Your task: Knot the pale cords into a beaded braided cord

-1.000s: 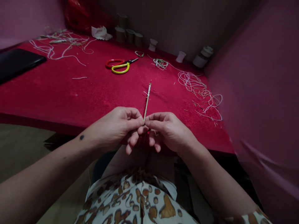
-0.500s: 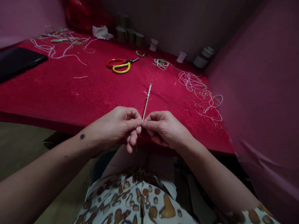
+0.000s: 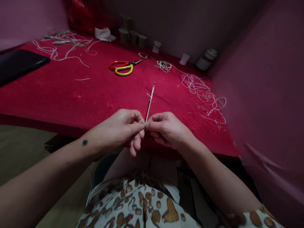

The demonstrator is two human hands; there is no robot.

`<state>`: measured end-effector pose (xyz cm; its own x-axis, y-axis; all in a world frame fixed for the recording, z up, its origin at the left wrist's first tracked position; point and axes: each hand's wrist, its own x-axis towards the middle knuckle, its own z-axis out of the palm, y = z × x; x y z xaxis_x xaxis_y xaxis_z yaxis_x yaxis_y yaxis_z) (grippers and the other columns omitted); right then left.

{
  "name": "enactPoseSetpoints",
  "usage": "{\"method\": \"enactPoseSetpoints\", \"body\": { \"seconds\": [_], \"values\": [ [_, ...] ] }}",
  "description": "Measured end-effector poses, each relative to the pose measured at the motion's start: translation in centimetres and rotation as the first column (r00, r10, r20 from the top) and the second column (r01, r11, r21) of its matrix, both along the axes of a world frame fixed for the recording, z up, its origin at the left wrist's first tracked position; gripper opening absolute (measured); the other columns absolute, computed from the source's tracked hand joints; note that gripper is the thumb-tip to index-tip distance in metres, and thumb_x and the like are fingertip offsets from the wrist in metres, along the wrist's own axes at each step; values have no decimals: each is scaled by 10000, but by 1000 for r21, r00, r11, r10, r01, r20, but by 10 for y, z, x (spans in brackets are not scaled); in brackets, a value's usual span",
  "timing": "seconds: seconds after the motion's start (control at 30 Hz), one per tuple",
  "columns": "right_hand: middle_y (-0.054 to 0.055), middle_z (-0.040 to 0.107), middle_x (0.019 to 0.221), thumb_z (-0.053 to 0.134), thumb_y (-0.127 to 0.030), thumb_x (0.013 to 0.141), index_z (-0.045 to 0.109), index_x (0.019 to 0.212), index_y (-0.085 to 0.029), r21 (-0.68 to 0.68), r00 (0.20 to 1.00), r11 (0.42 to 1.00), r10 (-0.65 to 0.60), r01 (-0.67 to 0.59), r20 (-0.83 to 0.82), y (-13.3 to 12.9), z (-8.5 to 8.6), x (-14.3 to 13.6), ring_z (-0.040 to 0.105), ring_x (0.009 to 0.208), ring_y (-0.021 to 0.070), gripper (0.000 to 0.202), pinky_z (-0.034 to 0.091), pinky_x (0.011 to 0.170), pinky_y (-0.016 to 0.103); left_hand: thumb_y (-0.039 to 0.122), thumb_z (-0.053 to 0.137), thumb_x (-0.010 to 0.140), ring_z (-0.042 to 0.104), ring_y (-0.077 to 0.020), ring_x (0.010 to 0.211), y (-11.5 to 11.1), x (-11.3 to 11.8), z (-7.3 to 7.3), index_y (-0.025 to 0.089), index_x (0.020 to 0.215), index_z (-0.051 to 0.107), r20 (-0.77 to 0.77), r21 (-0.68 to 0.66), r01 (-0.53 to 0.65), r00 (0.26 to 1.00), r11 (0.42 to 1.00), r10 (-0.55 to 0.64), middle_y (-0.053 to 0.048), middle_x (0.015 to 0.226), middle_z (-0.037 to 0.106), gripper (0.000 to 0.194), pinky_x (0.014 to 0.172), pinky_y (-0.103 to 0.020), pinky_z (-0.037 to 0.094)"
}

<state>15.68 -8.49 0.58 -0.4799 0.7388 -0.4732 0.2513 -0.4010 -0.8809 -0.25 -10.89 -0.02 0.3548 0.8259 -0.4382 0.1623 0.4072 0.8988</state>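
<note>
A thin braided cord (image 3: pixel 149 104), pale green with a knotted white upper part, stretches over the red tabletop toward me. Its far end sits at a small pin-like point on the cloth. My left hand (image 3: pixel 130 129) pinches the near end between thumb and forefinger, its other fingers loosely curled below. Close against it, my right hand (image 3: pixel 163 128) pinches at the same spot with thumb and index finger. The fingertips nearly touch, and they hide the strands between them. A short white thread tail sticks out from the cord's knotted part.
Scissors (image 3: pixel 124 67) with red and yellow handles lie beyond the cord. Loose thread (image 3: pixel 197 85) is tangled at the right, and more thread (image 3: pixel 68 44) at the far left near a black phone-like slab (image 3: pixel 22 65). Spools (image 3: pixel 142 41) and a white bottle (image 3: pixel 206 59) stand at the back.
Both hands stay pinched at the cord's near end, with only slight finger shifts. The right hand has moved marginally upward. The view has shifted a little.
</note>
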Motion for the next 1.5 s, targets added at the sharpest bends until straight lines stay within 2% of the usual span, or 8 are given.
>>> {"method": "enactPoseSetpoints", "body": {
  "seconds": [0.37,0.7,0.83,1.07,1.23,1.33,1.4,1.5],
  "values": [
    [-88,399,398,556,-142,760,502,614,-161,6,999,1000,-6,6,-50,0,-2,0,307,257,34,157,175,235,146,236,533,804,521,-107,310,3,-8,4,183,735,529,-84,25,16,996,1000,-14,-5,461,640,87,323,-176,362],
    [-96,397,410,546,-141,775,455,611,-175,8,998,1000,10,-9,-65,1,-2,2,302,263,32,192,176,239,142,245,563,739,430,-93,296,4,-11,7,195,746,571,-225,83,4,974,997,15,27,427,585,51,295,-185,298],
    [-92,399,402,526,-116,778,456,600,-172,21,999,1000,-7,8,-47,0,-2,-1,303,259,33,199,177,241,145,223,531,751,409,-75,302,4,-7,8,191,682,571,-306,195,-22,948,981,82,52,372,513,86,310,-166,274],
    [-88,414,405,502,-95,770,478,598,-167,66,996,994,-84,84,-2,-7,-4,-5,312,264,31,187,191,244,148,250,461,810,543,-120,487,-24,9,-5,181,696,599,-471,571,85,849,817,241,11,551,606,192,454,-221,373],
    [-70,458,439,571,-222,783,508,609,-157,11,995,998,-55,56,-84,-7,-5,0,344,282,32,197,201,244,144,243,404,875,623,-166,580,-41,16,-27,141,874,610,-574,694,221,745,686,341,-50,708,677,229,545,-273,435],
    [-62,482,455,593,-221,763,526,625,-149,-13,994,999,-53,52,-100,-5,-6,2,364,293,33,169,213,248,139,229,383,895,601,-157,526,-48,21,-36,134,845,597,-573,764,293,718,575,395,-46,668,646,239,503,-268,421],
    [-60,484,454,597,-202,751,525,624,-149,-11,994,998,-55,54,-93,-5,-5,3,371,295,35,155,216,247,139,199,350,899,572,-151,494,-51,22,-36,141,775,585,-590,773,375,722,511,363,-35,615,597,272,475,-264,403],
    [-61,485,449,603,-189,743,517,616,-152,4,996,999,-39,39,-81,-5,-4,4,376,297,34,158,214,249,134,169,365,876,559,-136,503,-51,16,-26,155,735,587,-652,675,520,752,524,93,-34,634,584,264,480,-248,410]
  ]
}}
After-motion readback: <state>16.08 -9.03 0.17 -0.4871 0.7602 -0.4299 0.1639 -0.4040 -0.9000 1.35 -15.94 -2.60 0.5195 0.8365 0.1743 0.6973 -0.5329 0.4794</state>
